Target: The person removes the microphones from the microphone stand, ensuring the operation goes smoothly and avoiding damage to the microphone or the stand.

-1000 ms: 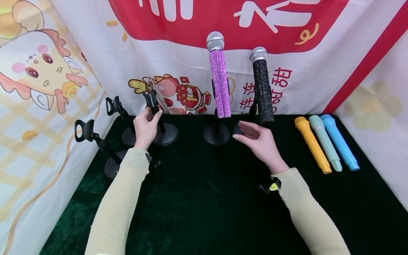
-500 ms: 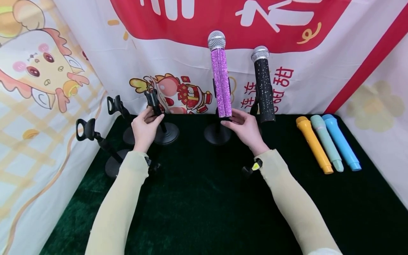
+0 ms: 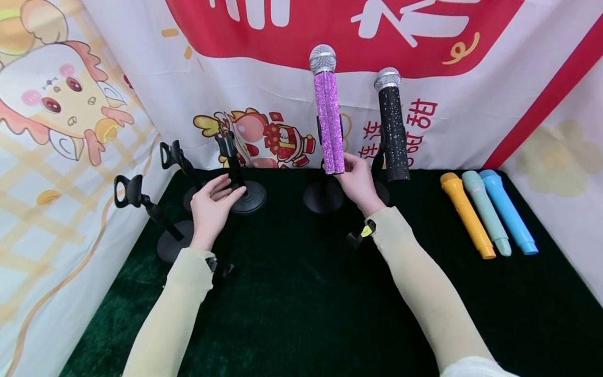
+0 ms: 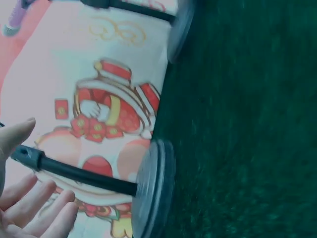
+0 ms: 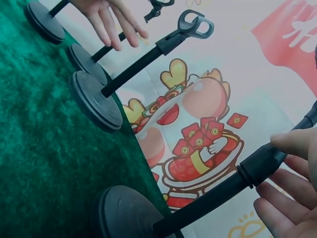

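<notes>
My right hand (image 3: 358,180) grips the upper stem of a black desktop microphone stand (image 5: 213,201), thumb on one side and fingers on the other in the right wrist view. That stand carries a glittery purple microphone (image 3: 328,123) with a silver mesh head, tilted upward. My left hand (image 3: 212,209) is apart from a microphone stand (image 4: 89,178) with a bare clip, its fingers spread and holding nothing. To the right of the purple one, a black speckled microphone (image 3: 394,133) rests in another stand, whose base is partly hidden behind my right hand.
Two more stands with bare clips, a nearer stand (image 3: 171,243) and a farther stand (image 3: 186,167), are at the left. Yellow (image 3: 467,214), mint (image 3: 486,212) and blue microphones (image 3: 510,212) lie side by side at the right. A printed cloth (image 3: 264,78) hangs behind the green tabletop (image 3: 292,303).
My right hand has moved left from beside the black microphone's stand and taken hold of the purple microphone's stand. The left hand has let go of its stand and drawn back slightly.
</notes>
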`<state>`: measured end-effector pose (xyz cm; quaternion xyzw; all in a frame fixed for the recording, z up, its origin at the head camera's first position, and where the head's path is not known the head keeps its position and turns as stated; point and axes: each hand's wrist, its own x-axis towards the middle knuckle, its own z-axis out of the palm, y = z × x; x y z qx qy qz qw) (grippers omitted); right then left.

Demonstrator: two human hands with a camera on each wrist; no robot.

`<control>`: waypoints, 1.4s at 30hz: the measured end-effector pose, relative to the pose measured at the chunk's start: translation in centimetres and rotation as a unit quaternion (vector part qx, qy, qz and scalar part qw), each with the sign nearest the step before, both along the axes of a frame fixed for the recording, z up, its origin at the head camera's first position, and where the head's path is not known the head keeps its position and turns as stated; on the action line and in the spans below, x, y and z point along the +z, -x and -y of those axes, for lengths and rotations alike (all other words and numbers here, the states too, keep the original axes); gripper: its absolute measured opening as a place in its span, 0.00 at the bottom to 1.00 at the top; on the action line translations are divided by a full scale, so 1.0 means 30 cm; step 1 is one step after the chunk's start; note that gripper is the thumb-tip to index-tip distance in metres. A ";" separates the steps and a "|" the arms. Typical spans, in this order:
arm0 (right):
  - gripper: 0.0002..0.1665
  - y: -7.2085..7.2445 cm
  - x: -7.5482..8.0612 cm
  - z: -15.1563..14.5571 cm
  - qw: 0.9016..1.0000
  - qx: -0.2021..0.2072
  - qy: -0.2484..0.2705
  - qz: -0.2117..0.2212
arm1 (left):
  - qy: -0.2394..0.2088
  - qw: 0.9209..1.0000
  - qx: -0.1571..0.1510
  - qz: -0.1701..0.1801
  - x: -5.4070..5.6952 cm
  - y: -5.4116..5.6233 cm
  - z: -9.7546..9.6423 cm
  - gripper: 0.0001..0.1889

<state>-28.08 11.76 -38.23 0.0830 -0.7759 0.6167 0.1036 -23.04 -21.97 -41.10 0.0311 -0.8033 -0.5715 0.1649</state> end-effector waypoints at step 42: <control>0.12 -0.183 0.102 -0.024 0.992 -0.016 -0.036 -0.122 | 0.001 0.977 -0.212 -0.007 0.005 -0.112 -0.267 0.28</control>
